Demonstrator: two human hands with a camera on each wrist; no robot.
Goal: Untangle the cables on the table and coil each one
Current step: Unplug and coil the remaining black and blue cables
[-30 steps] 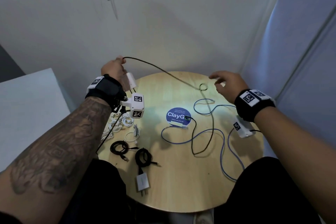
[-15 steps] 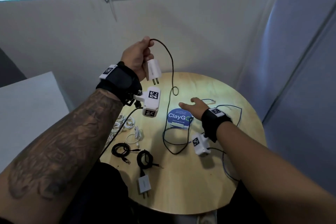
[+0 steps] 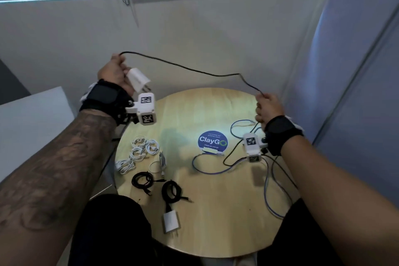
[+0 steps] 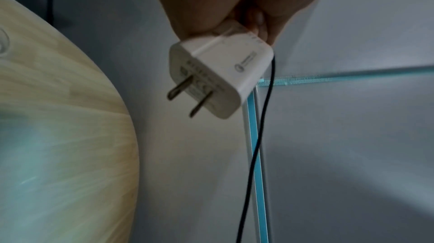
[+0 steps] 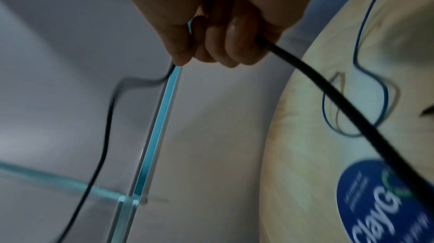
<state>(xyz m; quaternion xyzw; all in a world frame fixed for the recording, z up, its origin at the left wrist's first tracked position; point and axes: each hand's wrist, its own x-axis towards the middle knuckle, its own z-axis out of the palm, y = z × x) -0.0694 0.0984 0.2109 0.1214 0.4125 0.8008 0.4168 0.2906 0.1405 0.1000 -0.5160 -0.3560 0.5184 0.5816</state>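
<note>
Left hand is up past the far-left edge of the round table, fingers curled round a white charger plug, prongs pointing down toward the tabletop. Black cable leaves the top of that fist and spans in the air across to the right hand, which is fisted round it above the table's far-right edge. Cable sags a little mid-span, with a kink near the right hand.

Below the right fist the black cable drops to the table and runs in loose loops crossing a blue cable, which sprawls over the right half, one loop reaching the near-right edge. ClayGo sticker sits near centre, cables touching its near rim.

Left side: white coiled cables bunched close to the left edge, two black coils nearer, one with a white adapter close to the near edge.

Bare wood: centre and near-middle.
</note>
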